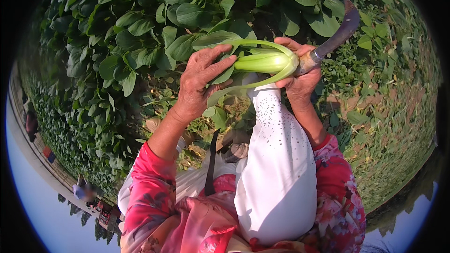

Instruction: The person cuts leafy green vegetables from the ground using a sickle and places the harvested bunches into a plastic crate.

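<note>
A bok choy head (269,62) lies sideways between my two hands, its pale green base to the right and its leaves to the left. My left hand (205,77) is closed around its leafy end. My right hand (300,73) grips the wooden handle (307,62) of a knife with a curved, dark metal blade (340,32), which points up and to the right. Fingers of that same hand touch the base and outer stalks of the bok choy. Two outer stalks spread away from the heart, one above and one below it.
Dense leafy green plants (140,28) grow ahead and to the left. Low weeds and cut leaves cover soil (365,102) at the right. My white-covered knee (277,168) rises below the hands. Another person (82,191) and a red vehicle (107,216) are at the far left edge.
</note>
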The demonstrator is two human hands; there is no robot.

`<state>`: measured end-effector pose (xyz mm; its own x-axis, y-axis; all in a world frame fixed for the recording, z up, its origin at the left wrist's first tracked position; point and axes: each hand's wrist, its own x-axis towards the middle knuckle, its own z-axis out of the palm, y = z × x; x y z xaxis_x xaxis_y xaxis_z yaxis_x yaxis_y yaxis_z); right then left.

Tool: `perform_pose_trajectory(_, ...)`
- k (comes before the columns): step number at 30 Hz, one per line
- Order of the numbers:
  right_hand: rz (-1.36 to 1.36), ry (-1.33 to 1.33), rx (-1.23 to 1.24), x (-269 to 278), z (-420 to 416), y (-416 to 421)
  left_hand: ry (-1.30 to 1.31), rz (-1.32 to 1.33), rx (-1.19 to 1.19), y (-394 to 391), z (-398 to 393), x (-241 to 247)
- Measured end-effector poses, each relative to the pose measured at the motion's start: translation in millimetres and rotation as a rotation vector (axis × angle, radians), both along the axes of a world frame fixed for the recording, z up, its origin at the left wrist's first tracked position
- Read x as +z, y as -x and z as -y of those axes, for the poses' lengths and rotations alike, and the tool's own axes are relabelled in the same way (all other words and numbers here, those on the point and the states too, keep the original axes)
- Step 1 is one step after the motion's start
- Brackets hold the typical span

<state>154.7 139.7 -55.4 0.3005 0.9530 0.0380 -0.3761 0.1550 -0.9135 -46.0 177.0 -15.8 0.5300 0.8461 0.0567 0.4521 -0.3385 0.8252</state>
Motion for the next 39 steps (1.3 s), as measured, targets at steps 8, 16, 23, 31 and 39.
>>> perform_pose_trajectory(8,-0.017,0.096,0.156,0.4,-3.3,21.4,-0.01,-0.036,-0.087,-9.7,-23.9,48.9)
perform_pose_trajectory(16,0.708,0.32,0.065,5.4,23.9,-16.4,0.241,-0.324,-0.229,-20.6,3.4,10.6)
perform_pose_trajectory(23,0.908,0.862,0.141,-12.6,48.9,-69.6,0.172,-0.437,-0.425,-19.9,19.1,25.0)
perform_pose_trajectory(31,0.812,0.736,0.269,-48.2,20.8,-23.5,0.028,-0.773,-0.359,-96.2,-83.7,-5.6)
perform_pose_trajectory(39,0.681,0.581,0.258,-85.8,-12.8,12.9,0.279,-0.932,-0.186,0.8,-124.3,-61.1)
